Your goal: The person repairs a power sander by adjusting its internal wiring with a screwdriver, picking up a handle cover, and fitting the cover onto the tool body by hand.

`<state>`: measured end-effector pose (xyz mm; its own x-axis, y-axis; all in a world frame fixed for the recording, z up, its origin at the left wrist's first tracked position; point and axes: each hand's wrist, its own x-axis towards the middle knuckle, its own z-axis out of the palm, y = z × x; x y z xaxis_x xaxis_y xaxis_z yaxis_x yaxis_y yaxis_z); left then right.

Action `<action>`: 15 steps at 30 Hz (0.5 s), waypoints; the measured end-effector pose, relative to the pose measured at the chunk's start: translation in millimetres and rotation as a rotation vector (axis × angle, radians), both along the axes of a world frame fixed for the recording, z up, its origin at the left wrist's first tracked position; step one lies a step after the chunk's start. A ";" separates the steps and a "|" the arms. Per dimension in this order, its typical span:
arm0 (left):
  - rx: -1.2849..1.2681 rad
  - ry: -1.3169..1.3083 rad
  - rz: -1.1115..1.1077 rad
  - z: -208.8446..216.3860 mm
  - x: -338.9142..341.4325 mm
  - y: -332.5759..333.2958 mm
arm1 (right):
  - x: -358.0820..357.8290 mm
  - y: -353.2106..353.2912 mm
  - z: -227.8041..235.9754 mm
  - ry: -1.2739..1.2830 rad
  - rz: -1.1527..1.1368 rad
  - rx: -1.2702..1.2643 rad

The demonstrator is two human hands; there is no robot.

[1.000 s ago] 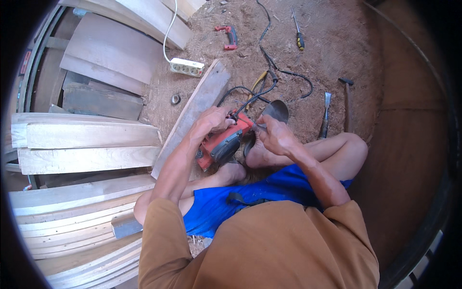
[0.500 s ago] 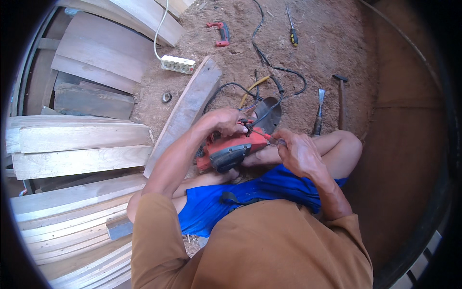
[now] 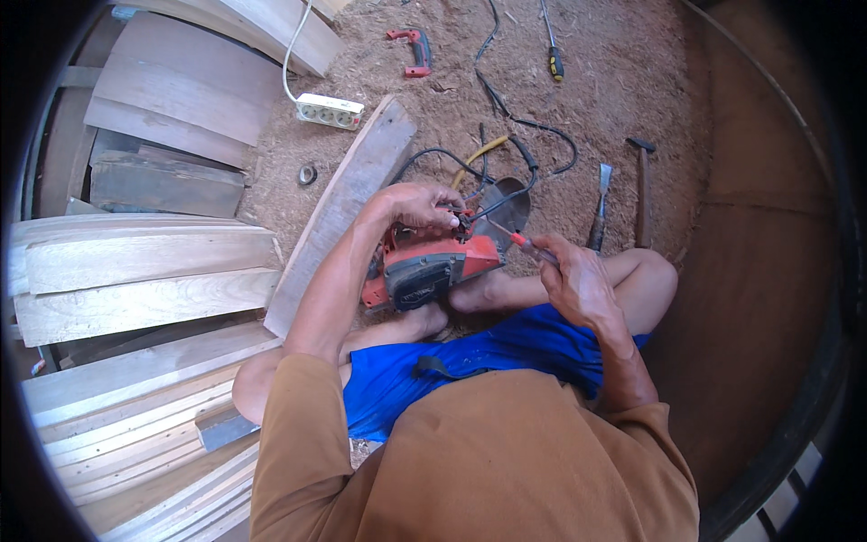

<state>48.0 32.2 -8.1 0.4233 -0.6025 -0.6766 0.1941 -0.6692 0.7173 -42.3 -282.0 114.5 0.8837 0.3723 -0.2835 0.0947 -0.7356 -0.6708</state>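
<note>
Planer (image 3: 424,266): red, braced between the feet to hold steady.
Left hand (image 3: 417,204): gripping its top.
Right hand (image 3: 569,280): closed on screwdriver (image 3: 519,240), tip toward it.

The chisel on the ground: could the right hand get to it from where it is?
Probably yes: the chisel lies just beyond the right hand, nothing between, but that hand holds a screwdriver.

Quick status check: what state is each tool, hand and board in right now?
Red power tool: resting by the feet, steadied.
Left hand: gripping the tool's top.
Right hand: shut on screwdriver, tip at the tool.
Power strip: lying on sawdust, white cord attached.
Hammer: lying unused.
Chisel: lying unused.
Plank: flat on ground.
</note>
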 end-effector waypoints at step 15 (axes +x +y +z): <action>0.091 -0.532 -0.064 2.5 -18.6 -0.2 | -13.9 15.1 -15.1 0.033 -0.074 0.097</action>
